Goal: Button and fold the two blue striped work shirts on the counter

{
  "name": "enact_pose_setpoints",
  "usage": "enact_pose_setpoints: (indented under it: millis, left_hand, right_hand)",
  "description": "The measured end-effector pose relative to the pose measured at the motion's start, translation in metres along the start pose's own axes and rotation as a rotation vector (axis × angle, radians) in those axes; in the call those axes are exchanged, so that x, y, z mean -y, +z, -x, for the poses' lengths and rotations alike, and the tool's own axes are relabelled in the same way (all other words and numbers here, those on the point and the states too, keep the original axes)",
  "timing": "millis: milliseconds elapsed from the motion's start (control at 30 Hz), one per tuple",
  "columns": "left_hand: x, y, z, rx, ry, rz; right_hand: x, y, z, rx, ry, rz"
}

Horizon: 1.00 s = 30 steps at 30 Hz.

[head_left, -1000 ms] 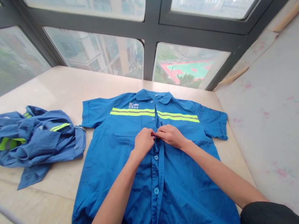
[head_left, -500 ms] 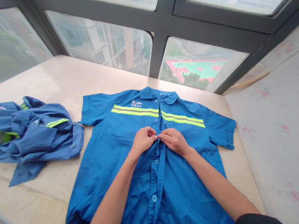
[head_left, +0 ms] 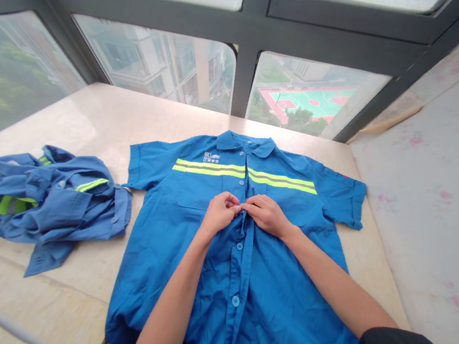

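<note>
Head view: on a pale window ledge [head_left: 88, 121], bounded by grey-framed windows [head_left: 161, 58] and a flowered wall [head_left: 438, 238], the blue shirt [head_left: 271, 280] is laid flat; its placket [head_left: 237, 274] is pinched by the left hand [head_left: 221, 213] and right hand [head_left: 267, 215] (a crumpled garment [head_left: 66, 205] is heaped alongside).

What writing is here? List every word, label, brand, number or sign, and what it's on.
Nothing is legible enough to quote.
Blue shirt, chest: white characters with a small logo, too small and blurred to read.
Shirt sleeve at picture right: tiny red mark, too small to tell if it's lettering.
Crumpled garment: no readable text.
</note>
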<state>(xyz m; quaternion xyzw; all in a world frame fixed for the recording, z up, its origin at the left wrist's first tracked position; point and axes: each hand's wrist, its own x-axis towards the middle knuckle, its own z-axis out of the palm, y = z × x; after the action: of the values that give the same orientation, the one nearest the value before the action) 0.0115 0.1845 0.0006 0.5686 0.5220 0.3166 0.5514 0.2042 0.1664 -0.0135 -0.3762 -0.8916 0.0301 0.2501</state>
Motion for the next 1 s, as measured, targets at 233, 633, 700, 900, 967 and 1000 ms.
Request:
enact_pose_setpoints:
  millis: [233,633,700,900,967,1000]
  left_hand:
    - [-0.001,-0.002,0.001,0.055,-0.068,0.167]
    - [-0.01,0.015,0.027,-0.106,0.112,-0.201]
    - [-0.01,0.024,0.031,-0.173,0.158,-0.325]
    - [-0.007,0.033,0.033,-0.251,0.168,-0.38]
    - [-0.005,0.032,0.032,-0.257,0.151,-0.305]
    - [-0.005,0.032,0.032,-0.26,0.147,-0.278]
  right_hand:
    - [-0.002,0.002,0.001,-0.011,0.002,0.003]
    - [-0.001,0.001,0.0,0.012,-0.01,0.028]
    - [-0.001,0.001,0.0,0.004,-0.007,0.026]
    - [-0.001,0.0,0.0,0.002,0.015,-0.01]
    - [-0.001,0.0,0.0,-0.002,0.026,-0.031]
    - [-0.001,0.0,0.0,-0.002,0.031,-0.039]
